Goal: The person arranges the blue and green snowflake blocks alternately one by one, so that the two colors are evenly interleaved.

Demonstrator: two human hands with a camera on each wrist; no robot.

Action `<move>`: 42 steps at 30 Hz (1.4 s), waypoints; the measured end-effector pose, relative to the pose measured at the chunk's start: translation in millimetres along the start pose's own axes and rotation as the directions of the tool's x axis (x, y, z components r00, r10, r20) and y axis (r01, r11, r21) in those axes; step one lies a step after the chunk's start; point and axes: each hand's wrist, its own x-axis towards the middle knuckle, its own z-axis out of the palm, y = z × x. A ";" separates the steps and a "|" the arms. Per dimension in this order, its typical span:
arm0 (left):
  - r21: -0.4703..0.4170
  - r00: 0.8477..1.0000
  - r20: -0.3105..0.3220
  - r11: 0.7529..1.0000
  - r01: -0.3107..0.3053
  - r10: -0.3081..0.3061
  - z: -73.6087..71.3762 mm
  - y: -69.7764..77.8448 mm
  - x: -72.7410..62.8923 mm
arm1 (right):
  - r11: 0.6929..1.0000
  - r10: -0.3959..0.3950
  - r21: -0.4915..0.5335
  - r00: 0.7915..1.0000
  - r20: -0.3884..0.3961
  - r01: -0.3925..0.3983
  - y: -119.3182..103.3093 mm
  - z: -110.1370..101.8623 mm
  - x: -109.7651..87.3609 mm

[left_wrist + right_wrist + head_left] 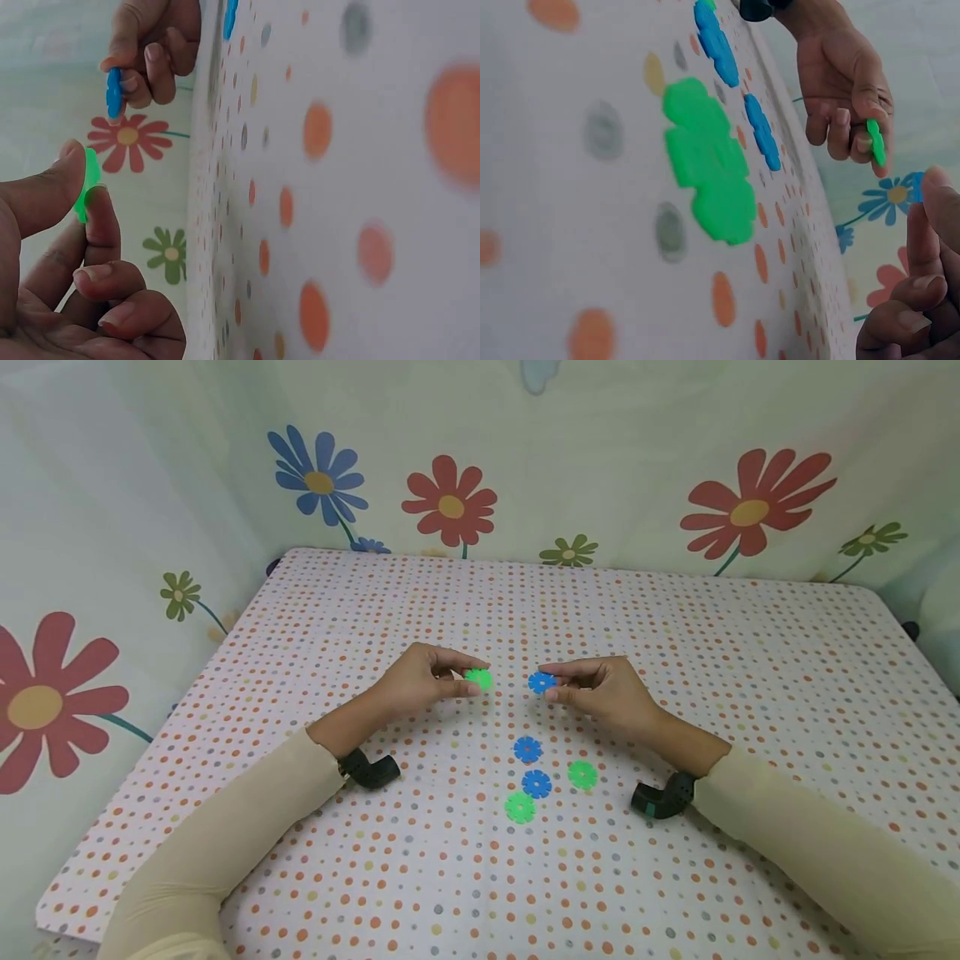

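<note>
Between thumb and fingers my left hand (423, 679) pinches a green notched plastic disc (478, 678), shaped like a small flower. Facing it, my right hand (603, 687) pinches a similar blue disc (542, 682). A gap separates the two discs, and both hands are raised over the table, as the left wrist view shows. Nearer to me on the tabletop lie two more blue discs, an upper blue disc (527, 749) and a lower blue disc (536, 784). Beside them are two green discs, one right green disc (582, 775) and one front green disc (520, 807).
A white cloth with coloured dots covers the table (360, 877). Behind it and on the left hangs a pale curtain (600, 410) printed with large flowers. Each wrist wears a black camera mount, the left mount (371, 770) and the right mount (663, 796), low over the cloth.
</note>
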 end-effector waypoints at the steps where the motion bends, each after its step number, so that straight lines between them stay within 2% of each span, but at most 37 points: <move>1: -0.004 1.000 -0.011 1.000 0.003 -0.003 -2.0 -0.5 1.8 | 1.000 0.004 -0.010 1.000 0.000 -0.004 -1.2 0.2 4.2; 8: -0.017 0.996 -0.086 0.999 0.032 -0.033 -16.7 -4.5 20.1 | 0.997 0.072 0.026 0.997 0.019 -0.072 -10.0 5.2 36.2; 13: 0.025 0.988 -0.129 0.996 0.084 -0.080 -28.5 -9.8 34.6 | 0.993 0.112 0.022 0.994 0.019 -0.112 -9.8 11.8 63.6; 17: 0.072 0.980 -0.140 0.986 0.149 -0.138 -35.3 -17.8 42.7 | 0.993 0.119 -0.017 0.992 0.037 -0.119 -6.6 18.5 84.8; 25: 0.046 0.969 -0.123 0.974 0.222 -0.216 -35.3 -28.1 50.4 | 0.990 0.127 -0.059 0.992 0.019 -0.126 4.8 22.2 116.0; 30: 0.086 0.966 -0.131 0.969 0.234 -0.222 -33.3 -29.5 54.2 | 0.990 0.130 -0.048 0.991 0.013 -0.129 10.1 23.4 124.8; 39: 0.146 0.962 -0.151 0.957 0.250 -0.228 -36.8 -26.0 53.9 | 0.990 0.049 -0.134 0.998 0.027 -0.045 6.0 30.7 122.7; 42: 0.188 0.966 -0.142 0.952 0.242 -0.217 -38.2 -25.3 54.2 | 0.983 0.027 -0.183 0.998 0.048 -0.018 4.8 33.1 120.6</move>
